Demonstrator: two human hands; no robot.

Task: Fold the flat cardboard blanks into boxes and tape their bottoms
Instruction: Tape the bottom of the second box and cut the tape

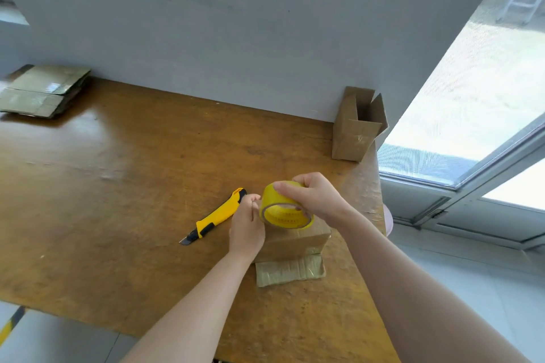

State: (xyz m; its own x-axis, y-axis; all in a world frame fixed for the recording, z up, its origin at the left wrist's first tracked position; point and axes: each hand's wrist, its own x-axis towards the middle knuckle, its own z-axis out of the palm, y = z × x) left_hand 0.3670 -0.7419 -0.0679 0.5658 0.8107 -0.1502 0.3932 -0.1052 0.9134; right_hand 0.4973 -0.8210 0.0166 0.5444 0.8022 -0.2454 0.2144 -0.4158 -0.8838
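Right hand [315, 197] curls round the tape [283, 209] just above the box [295, 242]; left hand [247, 227] pinches at its rim, likely freeing the end. Peel it squarely, then lay it along the box's seam. Knife [215, 216] lies left of the box.

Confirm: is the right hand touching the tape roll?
Touching. The head view shows the right hand gripping the tape roll, with its thumb lying across the top.
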